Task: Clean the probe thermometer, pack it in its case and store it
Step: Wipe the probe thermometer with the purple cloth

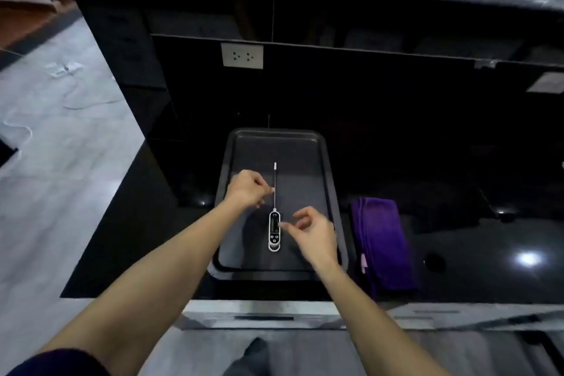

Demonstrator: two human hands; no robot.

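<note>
The probe thermometer [274,230] lies flat on a dark tray [333,192], its white and black body towards me and its thin metal probe pointing away, with a white cap at the tip. My left hand [245,189] is curled at the left of the probe, thumb and forefinger pinched at the middle of the shaft. My right hand [314,233] hovers just right of the body, fingers apart, one fingertip at the body's right edge. No case is in view.
A folded purple cloth [381,241] lies on the glossy black counter [457,223] right of the tray. A wall socket [242,55] sits on the dark back panel. The counter's left edge drops to a grey floor [61,177].
</note>
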